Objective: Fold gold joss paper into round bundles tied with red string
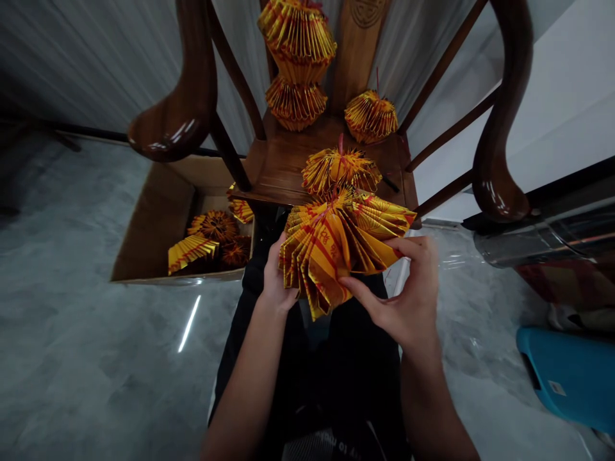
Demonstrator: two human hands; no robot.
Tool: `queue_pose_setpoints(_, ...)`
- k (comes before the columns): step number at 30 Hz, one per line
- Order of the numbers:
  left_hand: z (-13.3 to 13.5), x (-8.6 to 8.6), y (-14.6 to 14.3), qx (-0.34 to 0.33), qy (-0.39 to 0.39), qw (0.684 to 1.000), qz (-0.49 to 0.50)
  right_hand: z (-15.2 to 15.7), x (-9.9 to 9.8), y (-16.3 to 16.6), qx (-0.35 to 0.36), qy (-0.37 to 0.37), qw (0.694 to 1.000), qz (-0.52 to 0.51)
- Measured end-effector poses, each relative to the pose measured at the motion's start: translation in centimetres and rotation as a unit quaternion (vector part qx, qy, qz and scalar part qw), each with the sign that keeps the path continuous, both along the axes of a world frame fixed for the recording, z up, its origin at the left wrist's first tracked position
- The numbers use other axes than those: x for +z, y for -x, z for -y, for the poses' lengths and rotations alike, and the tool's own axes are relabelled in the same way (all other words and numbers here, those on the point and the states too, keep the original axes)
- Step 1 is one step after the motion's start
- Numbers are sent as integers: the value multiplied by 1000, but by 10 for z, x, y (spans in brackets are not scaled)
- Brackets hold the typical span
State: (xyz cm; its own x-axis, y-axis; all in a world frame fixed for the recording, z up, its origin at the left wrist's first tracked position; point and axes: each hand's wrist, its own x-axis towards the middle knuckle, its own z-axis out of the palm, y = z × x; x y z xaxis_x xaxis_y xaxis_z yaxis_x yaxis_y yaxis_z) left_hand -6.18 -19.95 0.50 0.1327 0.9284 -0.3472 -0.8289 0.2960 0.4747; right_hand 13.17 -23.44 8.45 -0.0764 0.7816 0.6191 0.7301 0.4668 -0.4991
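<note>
Above my lap I hold a pleated gold paper ornament [331, 250], its folds fanned out and printed with red characters and lines. My left hand [278, 278] is closed on its left side, the fingers partly hidden behind the paper. On the right, my right hand [403, 288] pinches the folds between thumb and fingers, the thumb pressing a front fold. Just beyond it, on the chair seat, sits another pleated paper ornament [340, 171] with a pink string at its top.
A wooden chair [273, 160] with curved arms stands in front. Its seat bears a stack of pleated ornaments [298, 64] and a single one [371, 116]. On the floor at left, a cardboard box [148, 218] contains several more. A blue plastic container [571, 378] lies at right.
</note>
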Motion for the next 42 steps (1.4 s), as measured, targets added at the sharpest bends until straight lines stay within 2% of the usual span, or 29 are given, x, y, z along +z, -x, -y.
queue_pose_setpoints(8,5,10,0,55,-32,998,-28,3,-5,2,17,-34,998,-58)
queue_pose_setpoints(12,6,15,0,59,-52,996,-40,3,-19,0,25,19,991,-127)
queue_pose_setpoints(15,5,20,-1,42,-57,997,-42,2,-31,2,66,68,975,-202)
queue_pose_setpoints(18,5,22,-2,47,-63,996,-44,2,-35,8,93,46,979,-177)
queue_pose_setpoints(22,7,19,-3,70,-82,992,-67,3,-32,17,60,29,994,-91)
queue_pose_setpoints(28,8,13,1,83,-109,985,-106,3,-24,17,81,55,976,-194)
queue_pose_setpoints(33,7,11,6,96,-107,984,-109,5,-15,13,107,114,966,-208)
queue_pose_setpoints(35,6,10,7,106,-111,983,-105,7,-13,13,101,91,974,-183)
queue_pose_setpoints(39,6,9,6,122,-120,981,-96,10,-12,16,61,-11,992,-113)
queue_pose_setpoints(42,6,9,5,129,-130,980,-82,11,-9,16,49,-42,994,-85)
